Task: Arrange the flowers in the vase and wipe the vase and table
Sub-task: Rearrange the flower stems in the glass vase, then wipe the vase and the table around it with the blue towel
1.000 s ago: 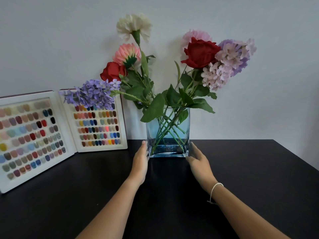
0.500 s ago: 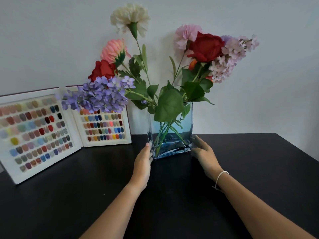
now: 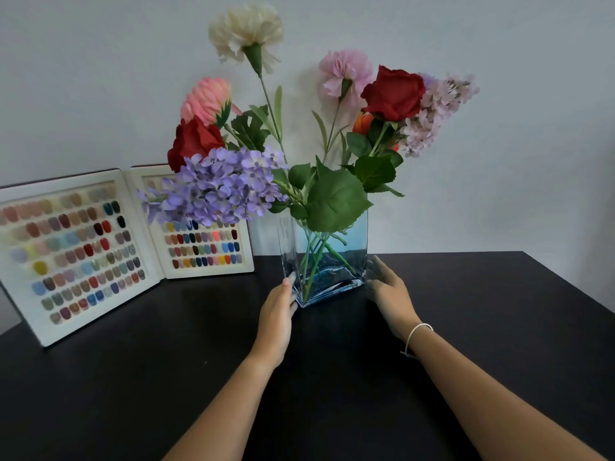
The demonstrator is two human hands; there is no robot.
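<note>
At about nine o'clock from the vase, an open white nail-colour display book [image 3: 100, 247] stands propped against the wall [image 3: 515, 128], its two panels filled with rows of coloured nail tips. Just to its right, the purple hydrangea [image 3: 216, 188] leans out at ten o'clock from the vase mouth and overlaps the book's right panel. The left hand [image 3: 278, 314] lies flat on the black table [image 3: 499, 311] at seven o'clock of the vase, fingers extended and pressed against the lower left glass wall, not curled around it. The blue-tinted rectangular glass vase [image 3: 352, 241] stands on the table near its back edge, turned with one corner toward the camera, green stems crossing inside. A cream carnation [image 3: 246, 31] rises at twelve o'clock, with a red rose [image 3: 394, 93] and a pale lilac spray [image 3: 432, 111] at one o'clock. The right hand [image 3: 389, 294], a white string bracelet [image 3: 416, 334] on its wrist, rests at four o'clock, fingers loosely spread against the right glass wall.
</note>
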